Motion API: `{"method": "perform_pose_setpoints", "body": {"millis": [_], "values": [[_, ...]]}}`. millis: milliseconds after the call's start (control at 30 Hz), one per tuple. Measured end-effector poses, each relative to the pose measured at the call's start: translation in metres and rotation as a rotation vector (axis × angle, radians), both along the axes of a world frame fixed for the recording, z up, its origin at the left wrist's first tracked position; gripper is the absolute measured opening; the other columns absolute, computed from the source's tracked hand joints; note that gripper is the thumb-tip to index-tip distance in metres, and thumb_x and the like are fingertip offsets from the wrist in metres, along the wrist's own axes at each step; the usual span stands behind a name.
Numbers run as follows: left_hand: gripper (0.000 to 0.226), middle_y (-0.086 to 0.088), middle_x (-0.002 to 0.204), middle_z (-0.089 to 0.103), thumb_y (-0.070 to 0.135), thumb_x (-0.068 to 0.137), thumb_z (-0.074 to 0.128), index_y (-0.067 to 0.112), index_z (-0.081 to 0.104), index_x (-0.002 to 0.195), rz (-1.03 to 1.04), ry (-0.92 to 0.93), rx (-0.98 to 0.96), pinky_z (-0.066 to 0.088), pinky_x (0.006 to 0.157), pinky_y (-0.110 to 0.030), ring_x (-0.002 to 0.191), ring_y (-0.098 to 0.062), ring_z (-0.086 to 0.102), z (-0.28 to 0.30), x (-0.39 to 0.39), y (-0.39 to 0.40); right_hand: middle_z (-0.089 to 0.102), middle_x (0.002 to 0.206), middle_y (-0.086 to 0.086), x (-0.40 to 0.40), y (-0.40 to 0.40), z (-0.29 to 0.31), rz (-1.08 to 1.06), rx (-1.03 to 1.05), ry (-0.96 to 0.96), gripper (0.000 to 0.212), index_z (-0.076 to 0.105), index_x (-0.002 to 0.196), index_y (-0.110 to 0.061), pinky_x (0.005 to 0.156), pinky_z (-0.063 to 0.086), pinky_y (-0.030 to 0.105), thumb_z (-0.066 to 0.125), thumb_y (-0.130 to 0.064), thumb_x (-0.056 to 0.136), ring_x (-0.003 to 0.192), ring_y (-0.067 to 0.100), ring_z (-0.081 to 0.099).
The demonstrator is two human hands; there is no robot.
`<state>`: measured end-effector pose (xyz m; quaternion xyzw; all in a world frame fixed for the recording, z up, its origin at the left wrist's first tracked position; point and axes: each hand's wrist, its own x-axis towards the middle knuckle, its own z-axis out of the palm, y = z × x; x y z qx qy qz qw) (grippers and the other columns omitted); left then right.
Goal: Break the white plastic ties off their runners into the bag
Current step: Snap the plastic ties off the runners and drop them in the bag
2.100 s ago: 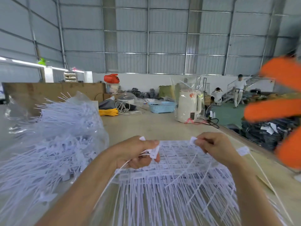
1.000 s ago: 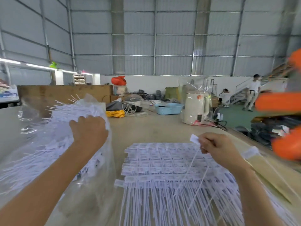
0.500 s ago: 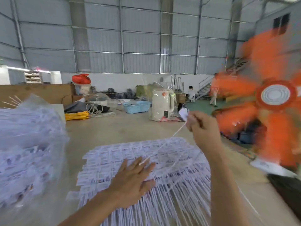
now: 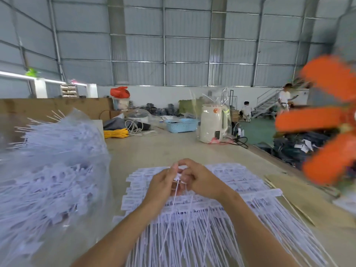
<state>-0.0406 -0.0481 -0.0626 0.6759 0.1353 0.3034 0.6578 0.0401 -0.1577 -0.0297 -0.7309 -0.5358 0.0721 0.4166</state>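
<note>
A stack of white plastic ties on runners lies flat on the table before me, tails pointing toward me. Above its middle my left hand and my right hand meet, fingertips together. Both pinch the head of a white tie, whose thin tails hang down between my wrists. A clear plastic bag stuffed with loose white ties stands at the left, its mouth toward the stack.
An orange fan spins at the right table edge. A white appliance, a blue basket and yellow cable sit at the table's far end. Thin sticks lie right of the stack. Two people are far back.
My left hand left the bag, pressed flat on the stack, then rose to meet the right. My right hand came down from its raised pull, and both now pinch one tie.
</note>
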Motion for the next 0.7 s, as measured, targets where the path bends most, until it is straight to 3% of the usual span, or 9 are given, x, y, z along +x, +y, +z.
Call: {"method": "perform_pose_setpoints", "body": {"millis": [100, 233, 333, 400, 467, 567, 700], "values": [[0.030, 0.000, 0.054, 0.064, 0.025, 0.098, 0.049, 0.004, 0.065, 0.083, 0.090, -0.019, 0.147, 0.047, 0.044, -0.019, 0.048, -0.013, 0.059, 0.003, 0.003, 0.001, 0.061, 0.080, 0.008, 0.001, 0.005, -0.004, -0.047, 0.062, 0.056, 0.039, 0.045, 0.125, -0.006, 0.062, 0.042, 0.011, 0.054, 0.004, 0.088, 0.060, -0.008, 0.054], [0.030, -0.003, 0.061, 0.063, 0.023, 0.100, 0.046, 0.007, 0.066, 0.084, 0.166, -0.056, 0.191, 0.047, 0.044, -0.018, 0.047, -0.005, 0.058, 0.006, 0.001, 0.002, 0.055, 0.080, -0.003, 0.004, 0.009, -0.009, -0.172, 0.054, -0.069, 0.032, 0.049, 0.114, -0.012, 0.063, 0.040, 0.023, 0.065, -0.016, 0.086, 0.064, 0.000, 0.050], [0.032, -0.004, 0.054, 0.057, 0.025, 0.100, 0.044, 0.005, 0.064, 0.087, 0.127, -0.039, 0.198, 0.043, 0.042, -0.018, 0.042, -0.009, 0.053, 0.004, -0.002, 0.002, 0.058, 0.068, -0.005, 0.004, 0.007, -0.011, -0.137, -0.042, 0.001, 0.013, 0.061, 0.083, -0.014, 0.059, 0.043, 0.025, 0.059, -0.023, 0.092, 0.053, 0.009, 0.054], [0.030, -0.001, 0.046, 0.053, 0.025, 0.101, 0.042, 0.005, 0.060, 0.087, 0.091, -0.043, 0.194, 0.038, 0.039, -0.017, 0.036, -0.009, 0.047, 0.003, -0.003, -0.001, 0.056, 0.055, -0.008, 0.000, 0.006, -0.013, -0.096, -0.094, -0.039, 0.034, 0.062, 0.061, -0.022, 0.057, 0.041, 0.024, 0.053, -0.022, 0.095, 0.048, 0.004, 0.050], [0.029, 0.001, 0.041, 0.048, 0.023, 0.100, 0.045, 0.005, 0.058, 0.082, 0.097, -0.042, 0.201, 0.034, 0.037, -0.017, 0.033, -0.008, 0.042, 0.003, -0.005, -0.002, 0.054, 0.059, 0.004, -0.001, 0.007, -0.013, -0.114, -0.084, -0.093, 0.035, 0.061, 0.061, -0.015, 0.059, 0.034, 0.028, 0.053, -0.021, 0.095, 0.055, 0.010, 0.045], [0.037, 0.003, 0.041, 0.044, 0.024, 0.097, 0.052, 0.006, 0.050, 0.065, 0.102, 0.005, 0.248, 0.031, 0.037, -0.017, 0.031, -0.007, 0.038, 0.003, -0.005, 0.001, 0.041, 0.060, 0.001, 0.001, 0.007, -0.015, -0.137, -0.061, -0.126, 0.037, 0.049, 0.058, -0.012, 0.057, 0.028, 0.028, 0.055, -0.021, 0.094, 0.057, 0.012, 0.037], [0.050, 0.007, 0.034, 0.038, 0.024, 0.098, 0.051, 0.015, 0.039, 0.050, 0.098, 0.080, 0.301, 0.027, 0.039, -0.016, 0.028, -0.008, 0.033, 0.004, -0.005, 0.005, 0.052, 0.071, 0.018, 0.001, 0.006, -0.018, -0.103, -0.089, -0.192, 0.032, 0.060, 0.079, 0.006, 0.063, 0.033, 0.033, 0.056, -0.022, 0.093, 0.067, 0.024, 0.045]]}}
